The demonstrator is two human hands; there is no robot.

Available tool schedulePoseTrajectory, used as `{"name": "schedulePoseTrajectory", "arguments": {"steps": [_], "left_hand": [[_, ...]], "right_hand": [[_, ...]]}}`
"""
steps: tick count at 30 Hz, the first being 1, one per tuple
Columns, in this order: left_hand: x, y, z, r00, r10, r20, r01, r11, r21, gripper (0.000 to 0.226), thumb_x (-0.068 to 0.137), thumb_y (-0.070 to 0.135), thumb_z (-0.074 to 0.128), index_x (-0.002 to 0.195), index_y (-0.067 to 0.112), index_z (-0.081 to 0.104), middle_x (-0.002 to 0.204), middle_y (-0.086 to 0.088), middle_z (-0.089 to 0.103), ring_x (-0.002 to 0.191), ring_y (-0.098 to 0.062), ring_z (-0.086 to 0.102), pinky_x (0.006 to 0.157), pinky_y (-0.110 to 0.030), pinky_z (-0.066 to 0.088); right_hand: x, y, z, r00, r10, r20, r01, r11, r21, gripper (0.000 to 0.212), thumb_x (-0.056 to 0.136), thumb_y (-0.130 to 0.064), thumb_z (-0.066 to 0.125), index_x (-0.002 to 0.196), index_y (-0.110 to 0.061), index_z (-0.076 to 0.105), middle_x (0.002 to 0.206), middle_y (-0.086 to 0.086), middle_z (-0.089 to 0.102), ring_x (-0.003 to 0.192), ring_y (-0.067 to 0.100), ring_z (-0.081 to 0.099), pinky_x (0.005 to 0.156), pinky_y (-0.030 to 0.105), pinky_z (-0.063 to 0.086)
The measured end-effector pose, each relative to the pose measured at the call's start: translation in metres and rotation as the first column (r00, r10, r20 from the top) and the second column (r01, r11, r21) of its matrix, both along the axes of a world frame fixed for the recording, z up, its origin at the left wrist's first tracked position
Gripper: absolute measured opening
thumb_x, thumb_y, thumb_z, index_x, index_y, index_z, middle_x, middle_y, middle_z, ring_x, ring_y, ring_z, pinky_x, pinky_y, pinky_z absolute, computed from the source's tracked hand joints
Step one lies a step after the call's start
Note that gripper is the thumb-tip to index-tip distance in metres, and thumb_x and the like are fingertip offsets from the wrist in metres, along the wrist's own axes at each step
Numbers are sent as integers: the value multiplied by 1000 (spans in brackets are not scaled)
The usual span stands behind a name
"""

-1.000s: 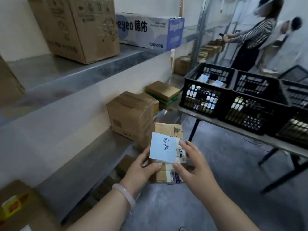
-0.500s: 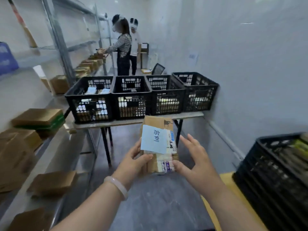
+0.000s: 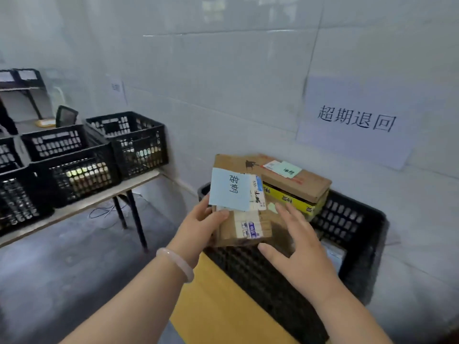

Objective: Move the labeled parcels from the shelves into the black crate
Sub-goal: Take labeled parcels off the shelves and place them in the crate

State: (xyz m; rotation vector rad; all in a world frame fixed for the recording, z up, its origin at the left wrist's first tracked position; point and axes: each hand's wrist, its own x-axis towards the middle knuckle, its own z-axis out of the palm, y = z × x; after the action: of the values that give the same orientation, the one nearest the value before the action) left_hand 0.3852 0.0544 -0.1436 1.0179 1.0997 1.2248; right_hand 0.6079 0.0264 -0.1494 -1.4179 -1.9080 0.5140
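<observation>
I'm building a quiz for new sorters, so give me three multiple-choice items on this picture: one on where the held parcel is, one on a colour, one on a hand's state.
1. Where is the held parcel?
A) on a shelf
B) over the black crate
C) on the table

2. What colour is the note stuck on it?
A) red
B) black
C) light blue

3. How is the right hand?
A) open, fingers straight
B) clenched in a fist
C) gripping a pen

Answers: B, the left hand holds it above the crate's near rim; C, the handwritten sheet is pale blue; A, its fingers are spread beside the parcel.
</observation>
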Motion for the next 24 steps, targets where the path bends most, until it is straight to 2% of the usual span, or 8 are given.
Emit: {"name": "schedulePoseTrajectory", "arguments": {"steps": [4, 6, 11, 15, 18, 20, 24], "left_hand": [[54, 32, 10, 988, -150, -37, 150, 989, -3, 37, 95, 23, 61, 130, 32, 56, 109, 6, 75, 96, -16, 73, 75, -36, 59], [76, 47, 10, 971, -234, -49, 232, 972, -28, 37, 94, 24, 62, 131, 30, 56, 112, 3, 74, 96, -19, 73, 71, -34, 58], [123, 79, 10, 896, -436, -78, 430, 899, -85, 33, 94, 28, 62, 126, 35, 58, 112, 7, 73, 104, -19, 70, 91, -49, 55], [156, 102, 3, 813, -574, -97, 555, 814, -168, 29, 93, 31, 62, 120, 41, 61, 109, 7, 74, 108, -21, 68, 95, -50, 53], [178, 112, -11, 735, -670, -102, 629, 730, -267, 30, 78, 44, 69, 108, 48, 66, 111, 6, 73, 114, -25, 63, 96, -55, 51], [187, 117, -23, 693, -716, -83, 659, 676, -330, 30, 77, 46, 69, 107, 49, 67, 114, 5, 72, 115, -26, 61, 94, -57, 52], [196, 124, -42, 698, -714, -61, 622, 646, -442, 26, 87, 37, 68, 113, 44, 64, 115, -3, 70, 109, -30, 63, 90, -56, 54]], "right_hand": [[41, 4, 0, 991, -118, -55, 118, 993, -9, 84, 78, -60, 67, 143, -60, 14, 153, -36, 3, 141, -10, 4, 116, 30, 18], [55, 6, -1, 981, -180, -75, 180, 984, -12, 87, 76, -59, 69, 143, -61, 13, 152, -36, 5, 142, -9, 6, 116, 30, 19], [89, 2, 2, 932, -340, -128, 341, 940, -10, 90, 72, -56, 72, 137, -66, 10, 151, -38, 8, 140, -15, 3, 114, 28, 18], [108, -10, 5, 885, -421, -197, 423, 906, -35, 90, 64, -62, 73, 130, -73, 13, 145, -47, 6, 135, -22, 5, 108, 17, 14], [118, -14, 1, 861, -486, -151, 486, 873, -41, 93, 66, -59, 76, 135, -64, 14, 142, -48, 5, 132, -26, 3, 102, 8, 11], [123, -15, -3, 839, -531, -119, 528, 847, -58, 97, 67, -61, 76, 142, -57, 15, 146, -43, 7, 135, -23, 2, 103, 9, 10], [125, -16, -12, 812, -574, -108, 562, 818, -119, 97, 67, -63, 70, 145, -55, 13, 146, -42, 6, 132, -26, -2, 104, 12, 9]]}}
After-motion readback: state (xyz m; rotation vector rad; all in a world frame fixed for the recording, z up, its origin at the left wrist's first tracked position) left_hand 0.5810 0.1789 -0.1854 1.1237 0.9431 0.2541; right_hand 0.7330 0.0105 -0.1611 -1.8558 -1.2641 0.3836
